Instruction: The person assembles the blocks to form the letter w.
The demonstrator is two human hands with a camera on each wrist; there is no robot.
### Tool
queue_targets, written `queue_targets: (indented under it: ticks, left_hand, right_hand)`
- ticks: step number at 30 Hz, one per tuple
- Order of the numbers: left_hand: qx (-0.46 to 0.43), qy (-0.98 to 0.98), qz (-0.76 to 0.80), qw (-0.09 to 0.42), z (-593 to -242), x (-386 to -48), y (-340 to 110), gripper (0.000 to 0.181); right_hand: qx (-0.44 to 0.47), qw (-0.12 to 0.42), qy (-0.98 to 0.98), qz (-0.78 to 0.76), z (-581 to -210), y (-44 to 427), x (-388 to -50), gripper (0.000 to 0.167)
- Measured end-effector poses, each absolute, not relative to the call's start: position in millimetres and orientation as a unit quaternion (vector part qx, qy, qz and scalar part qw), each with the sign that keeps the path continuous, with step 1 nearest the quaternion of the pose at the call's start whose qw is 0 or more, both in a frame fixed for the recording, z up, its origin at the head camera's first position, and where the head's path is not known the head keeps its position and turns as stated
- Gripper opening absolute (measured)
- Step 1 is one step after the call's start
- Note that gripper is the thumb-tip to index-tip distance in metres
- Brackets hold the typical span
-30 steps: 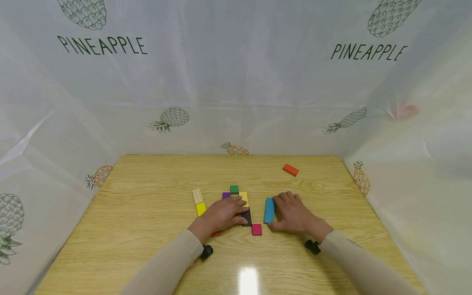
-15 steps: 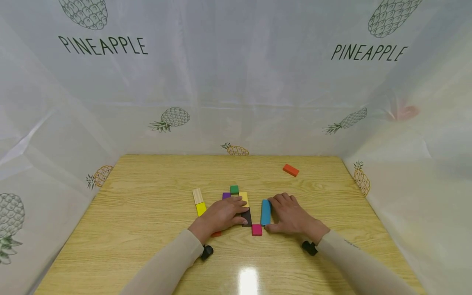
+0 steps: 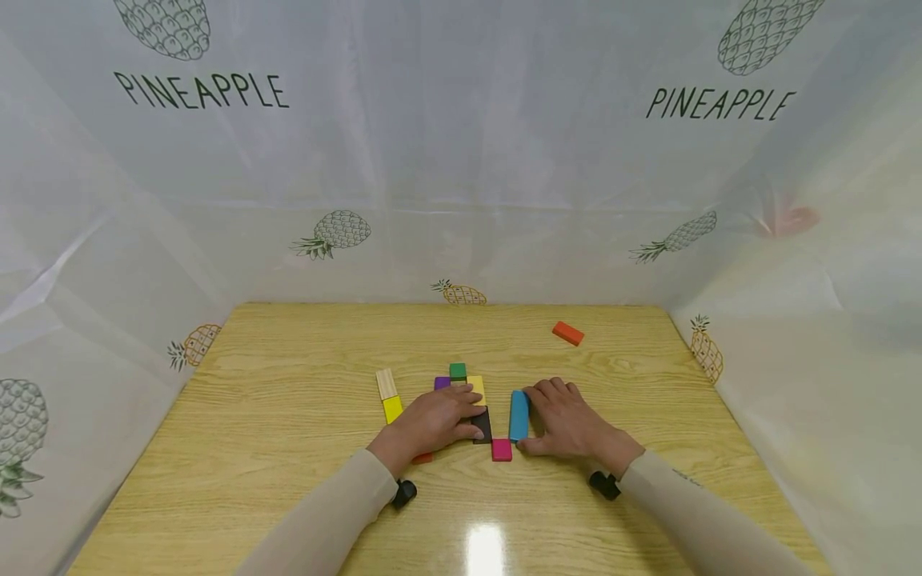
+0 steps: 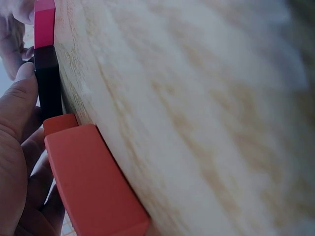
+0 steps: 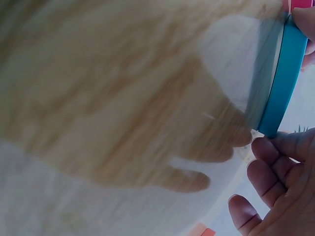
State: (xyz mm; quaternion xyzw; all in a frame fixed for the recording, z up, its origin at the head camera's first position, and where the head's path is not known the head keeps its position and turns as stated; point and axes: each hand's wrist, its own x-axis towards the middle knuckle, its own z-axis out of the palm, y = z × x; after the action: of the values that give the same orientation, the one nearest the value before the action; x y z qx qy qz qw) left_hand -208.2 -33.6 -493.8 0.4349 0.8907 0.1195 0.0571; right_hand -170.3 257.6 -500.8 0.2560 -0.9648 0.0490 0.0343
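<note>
My left hand [image 3: 432, 418] rests over a group of coloured blocks, its fingertips on the pale yellow block [image 3: 476, 389] and black block [image 3: 482, 426]. In the left wrist view the thumb touches the black block [image 4: 48, 83]. A purple block [image 3: 442, 383] and a green block [image 3: 458, 371] show beyond the knuckles; the hand covers the middle of the group. My right hand [image 3: 572, 420] pinches a long blue block [image 3: 519, 416] by its two ends, thumb near, finger far. The blue block lies beside a pink block [image 3: 502, 450], touching or nearly so.
A plain wooden block [image 3: 386, 384] and a bright yellow block [image 3: 392, 408] run in a line left of the group. Red-orange blocks [image 4: 98, 182] lie under the left wrist. Farther back on the wooden table [image 3: 324, 336] is a lone orange-red block [image 3: 568, 333]. Pineapple-print sheeting [image 3: 461, 160] surrounds the table.
My right hand has slid the blue block a little left and nearer, up to the pink one; over the last half second it is still. The left hand has stayed put.
</note>
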Motion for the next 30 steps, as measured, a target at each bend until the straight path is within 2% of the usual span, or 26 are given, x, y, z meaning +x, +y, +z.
queue_targets:
  ticks: [20,30]
  left_hand:
    - [0.434,0.891,0.123,0.052,-494.9,-208.8,-34.4,0.054]
    - [0.441,0.888,0.121,0.054,-491.9,-207.8,-34.2,0.054]
  right_hand:
    - [0.247,0.027,-0.966,0.066,-500.6,258.1,-170.6,0.095]
    - [0.22,0.071,-0.967,0.104,-495.9,266.4,-176.1,0.079]
